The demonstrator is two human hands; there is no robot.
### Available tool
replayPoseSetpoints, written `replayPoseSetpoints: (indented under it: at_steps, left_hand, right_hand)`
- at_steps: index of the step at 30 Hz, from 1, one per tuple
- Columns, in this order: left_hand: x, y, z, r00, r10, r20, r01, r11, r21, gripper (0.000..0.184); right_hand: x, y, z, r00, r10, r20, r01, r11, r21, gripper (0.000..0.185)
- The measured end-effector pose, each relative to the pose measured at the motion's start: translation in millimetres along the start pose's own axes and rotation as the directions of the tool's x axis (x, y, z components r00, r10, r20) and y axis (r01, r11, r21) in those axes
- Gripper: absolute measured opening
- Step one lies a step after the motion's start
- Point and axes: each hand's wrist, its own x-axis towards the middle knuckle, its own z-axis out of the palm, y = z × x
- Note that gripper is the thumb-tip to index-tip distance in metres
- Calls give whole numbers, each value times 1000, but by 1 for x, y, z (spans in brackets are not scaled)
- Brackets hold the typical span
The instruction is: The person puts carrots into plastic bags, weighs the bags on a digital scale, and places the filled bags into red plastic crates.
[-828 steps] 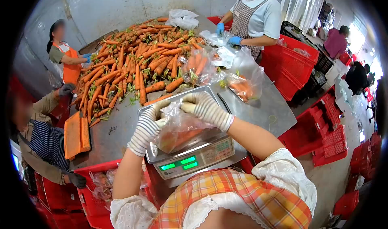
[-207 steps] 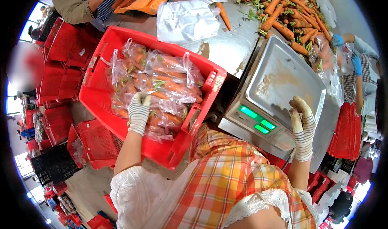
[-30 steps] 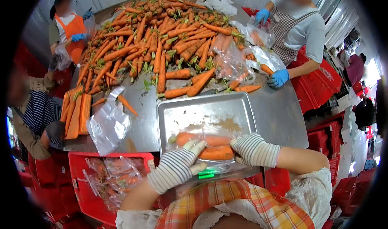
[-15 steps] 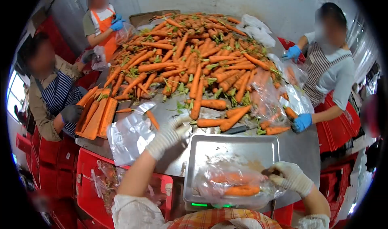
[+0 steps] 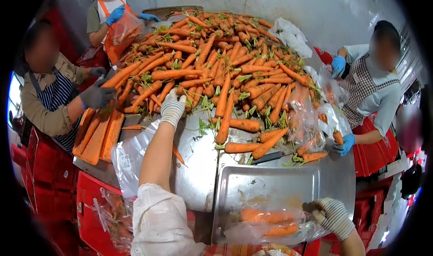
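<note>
My left hand (image 5: 173,109), in a striped white glove, reaches to the near edge of a heap of carrots (image 5: 212,66). Its fingers are stretched out against the carrots, their tips partly hidden among them. My right hand (image 5: 333,217), gloved alike with dark fingertips, is closed on the end of a clear plastic bag (image 5: 306,232). Inside that bag lie a few carrots (image 5: 266,216). The bag rests in a shallow metal tray (image 5: 270,169) in front of me.
Beyond the tray's far edge lie loose carrots (image 5: 246,146) and a dark-handled tool (image 5: 268,157). Flat plastic bags (image 5: 128,159) are at left, above a red crate (image 5: 88,211). Co-workers stand around the table; one gloved hand (image 5: 97,95) at left holds carrots over an orange trough (image 5: 110,136).
My left hand has moved forward from beside the tray to the carrot heap. My right hand still holds the bag. The left co-worker's hand has risen from the trough with carrots.
</note>
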Motion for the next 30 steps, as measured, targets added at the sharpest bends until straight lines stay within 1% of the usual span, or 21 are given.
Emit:
replayPoseSetpoints:
  at_steps: [1,5,6,7,8,9,10,11,12,13,15,16,17,18,19,21,23,25,26,29,30]
  left_hand:
    - [-6,4,5,996,84,-18,-82,992,94,55]
    - [-85,62,-19,933,305,192,-319,947,46,58]
    - [-115,83,-33,910,314,270,-296,949,-106,55]
    - [-139,92,-41,846,471,248,-426,879,-216,49]
    - [-164,103,-47,804,560,200,-485,812,-323,44]
    - [-195,133,-72,708,682,184,-622,725,-295,42]
    - [-219,155,-96,545,792,274,-737,609,-294,48]
    - [-239,172,-106,397,868,299,-747,495,-444,45]
    - [-256,184,-108,179,938,296,-730,328,-600,45]
    - [-275,205,-118,34,691,722,-442,658,-609,45]
    - [-314,192,-91,-95,945,312,-463,235,-854,43]
    - [-324,189,-81,-105,945,309,-463,229,-856,43]
    - [-332,186,-71,-158,830,536,-609,345,-714,39]
    - [-339,182,-63,-163,661,732,-743,406,-532,35]
    - [-344,175,-56,-169,660,732,-746,400,-533,35]
    - [-351,161,-44,98,659,745,-942,303,-144,29]
    - [-358,151,-39,124,620,775,-952,295,-83,27]
    - [-363,149,-39,163,576,801,-958,286,-11,25]
    - [-366,151,-39,192,527,828,-948,319,17,24]
    - [-373,157,-36,237,458,857,-939,332,83,36]
    - [-376,152,-29,230,509,830,-932,362,36,38]
  right_hand:
    - [-1,7,3,998,-23,-57,20,999,-47,21]
    - [0,-1,-5,965,-194,-176,162,970,-179,18]
    - [-1,-12,-11,962,-206,-177,179,971,-156,18]
    - [-4,-18,-7,918,-294,-264,276,955,-104,21]
    - [-7,-34,-18,932,-315,-181,316,948,-23,26]
    - [-13,-40,-14,924,-345,-163,366,923,119,29]
    - [-16,-51,-12,921,-374,-107,389,869,305,28]
    - [-21,-56,-7,889,-445,-107,452,820,351,28]
    - [-24,-55,8,825,-556,-100,554,762,335,27]
    - [-30,-62,11,856,-506,103,457,836,305,25]
    - [-41,-44,37,871,-451,196,369,863,346,22]
    - [-41,-40,40,875,-446,189,366,864,345,22]
    - [-39,-36,40,920,-270,286,275,961,24,18]
    - [-37,-32,42,945,-66,320,168,938,-304,14]
    - [-40,-21,49,948,-63,312,162,939,-303,14]
    - [-47,12,69,999,-45,26,51,964,-262,16]
    - [-50,24,77,994,-84,-67,67,972,-226,20]
    - [-47,20,65,979,55,198,2,960,-280,20]
    - [-46,19,64,975,59,214,9,954,-300,17]
    - [-47,27,70,973,-55,226,133,929,-346,16]
    - [-47,30,74,978,-139,154,181,934,-308,16]
